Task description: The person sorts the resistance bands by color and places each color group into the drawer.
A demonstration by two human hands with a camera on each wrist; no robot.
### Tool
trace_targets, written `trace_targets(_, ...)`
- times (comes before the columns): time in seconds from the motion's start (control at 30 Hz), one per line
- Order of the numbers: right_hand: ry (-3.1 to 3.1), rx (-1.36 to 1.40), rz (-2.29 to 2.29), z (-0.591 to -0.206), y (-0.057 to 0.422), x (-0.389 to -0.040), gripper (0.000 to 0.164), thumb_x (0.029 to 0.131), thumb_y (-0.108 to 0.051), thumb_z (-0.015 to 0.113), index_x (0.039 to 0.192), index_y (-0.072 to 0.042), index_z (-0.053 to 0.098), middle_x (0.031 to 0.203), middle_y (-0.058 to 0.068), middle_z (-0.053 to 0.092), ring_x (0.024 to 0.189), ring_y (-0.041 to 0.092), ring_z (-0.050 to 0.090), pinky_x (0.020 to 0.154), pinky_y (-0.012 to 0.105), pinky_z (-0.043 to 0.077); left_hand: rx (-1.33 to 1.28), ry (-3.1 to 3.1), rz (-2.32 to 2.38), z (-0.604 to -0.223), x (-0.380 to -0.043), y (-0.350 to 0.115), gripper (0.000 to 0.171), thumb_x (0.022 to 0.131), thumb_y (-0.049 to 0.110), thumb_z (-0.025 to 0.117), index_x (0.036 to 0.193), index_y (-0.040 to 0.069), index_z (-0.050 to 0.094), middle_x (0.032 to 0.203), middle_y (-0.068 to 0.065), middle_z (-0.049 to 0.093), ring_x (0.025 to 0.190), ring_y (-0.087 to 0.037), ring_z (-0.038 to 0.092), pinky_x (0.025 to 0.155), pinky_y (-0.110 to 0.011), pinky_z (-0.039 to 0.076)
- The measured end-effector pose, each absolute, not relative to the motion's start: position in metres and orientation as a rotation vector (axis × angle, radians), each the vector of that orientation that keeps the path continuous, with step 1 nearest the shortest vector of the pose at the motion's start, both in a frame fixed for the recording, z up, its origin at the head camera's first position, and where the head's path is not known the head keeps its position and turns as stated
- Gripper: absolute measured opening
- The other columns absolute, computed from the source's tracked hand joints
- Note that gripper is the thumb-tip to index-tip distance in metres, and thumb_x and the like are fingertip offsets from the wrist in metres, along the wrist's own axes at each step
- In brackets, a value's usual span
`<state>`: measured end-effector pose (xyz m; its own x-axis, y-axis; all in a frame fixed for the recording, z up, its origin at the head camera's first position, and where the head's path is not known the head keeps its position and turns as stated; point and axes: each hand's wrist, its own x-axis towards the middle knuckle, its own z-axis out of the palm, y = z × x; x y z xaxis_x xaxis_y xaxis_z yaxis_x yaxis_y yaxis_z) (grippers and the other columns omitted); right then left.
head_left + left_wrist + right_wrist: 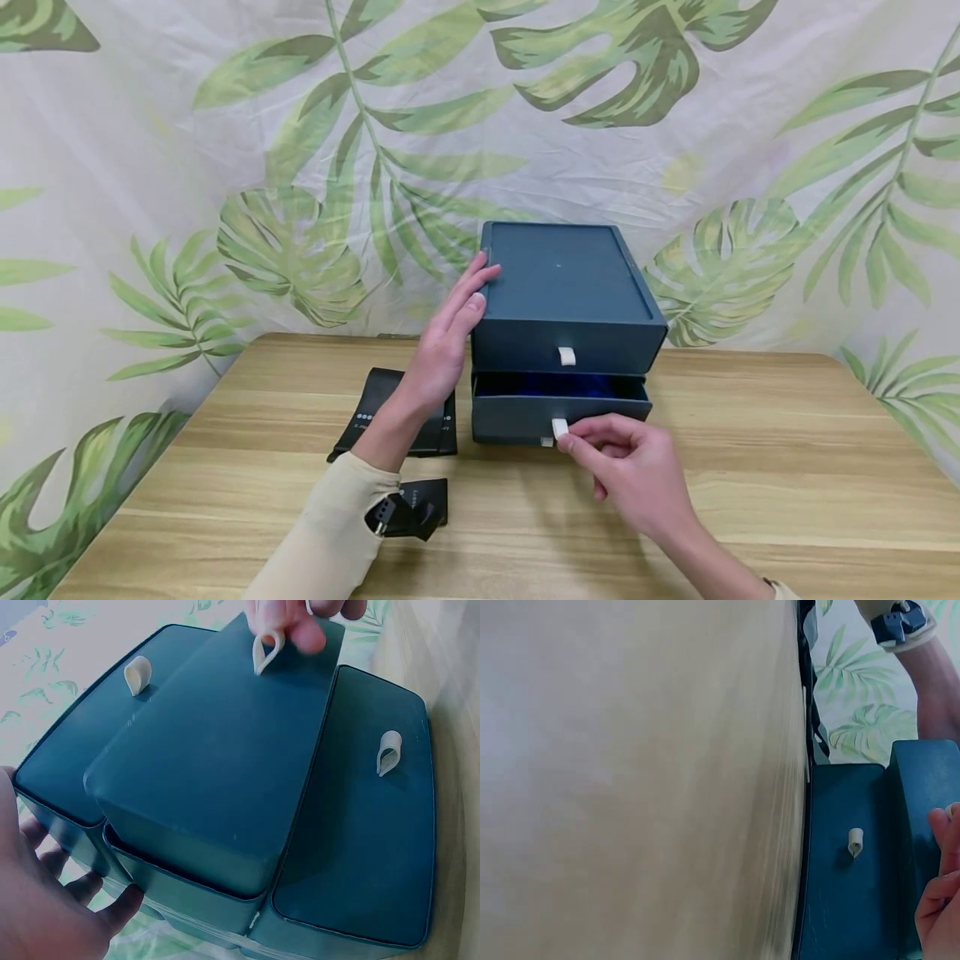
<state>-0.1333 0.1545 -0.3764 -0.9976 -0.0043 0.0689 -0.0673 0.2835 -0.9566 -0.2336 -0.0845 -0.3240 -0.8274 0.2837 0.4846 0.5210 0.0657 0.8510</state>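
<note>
A dark teal box of three stacked drawers stands on the table, a white loop tab on each drawer front. Its middle drawer is pulled partly out, with a dark blue inside showing in the head view. My right hand pinches that drawer's white tab between thumb and finger. Against the left side of the box rests my left hand, its fingers extended along the wall and upper edge. In the left wrist view, the top drawer and bottom drawer are pushed in.
Black flat packets with white print lie left of the box, partly behind my left forearm. Another small black packet is nearer the front. A leaf-patterned cloth hangs behind the wooden table.
</note>
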Motion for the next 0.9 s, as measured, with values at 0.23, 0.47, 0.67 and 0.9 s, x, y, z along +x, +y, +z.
trace_targets(0.23, -2.44, 0.074, 1.838, -0.378, 0.152, -0.152, 0.017, 0.092, -0.021, 0.085, 0.099, -0.006, 0.081, 0.091, 0.013, 0.081, 0.047, 0.02, 0.058, 0.05, 0.028, 0.051, -0.833, -2.142, -1.86, -0.323, -0.232, -0.085, 0.05, 0.116, 0.03, 0.034, 0.163, 0.015, 0.041, 0.18, 0.007, 0.016, 0.167, -0.013, 0.01, 0.134, -0.056, 0.013)
trace_targets(0.47, -2.416, 0.077, 1.853, -0.379, 0.152, -0.163, 0.017, 0.094, -0.019, 0.083, 0.1, -0.004, 0.079, 0.094, 0.013, 0.082, 0.048, 0.019, 0.059, 0.053, 0.029, 0.055, -0.829, -2.144, -1.847, -0.323, -0.233, -0.084, 0.049, 0.116, 0.029, 0.034, 0.163, 0.015, 0.042, 0.179, 0.006, 0.017, 0.167, -0.013, 0.011, 0.134, -0.055, 0.013)
trace_targets(0.67, -2.416, 0.148, 1.764, -0.384, 0.157, -0.167, 0.019, 0.09, -0.021, 0.087, 0.098, -0.006, 0.08, 0.088, 0.018, 0.079, 0.048, 0.025, 0.061, 0.05, 0.03, 0.054, -0.832, -2.15, -1.838, -0.323, -0.232, -0.083, 0.049, 0.116, 0.03, 0.034, 0.163, 0.016, 0.042, 0.18, 0.006, 0.016, 0.167, -0.013, 0.01, 0.134, -0.055, 0.013)
trace_targets(0.9, -2.313, 0.452, 1.308, -0.399, 0.161, -0.173, 0.01, 0.084, -0.016, 0.091, 0.086, -0.017, 0.081, 0.075, -0.004, 0.078, 0.047, 0.002, 0.049, 0.046, 0.019, 0.041, -0.83, -2.152, -1.83, -0.324, -0.233, -0.084, 0.049, 0.116, 0.029, 0.034, 0.163, 0.015, 0.041, 0.18, 0.006, 0.016, 0.167, -0.013, 0.011, 0.134, -0.055, 0.013)
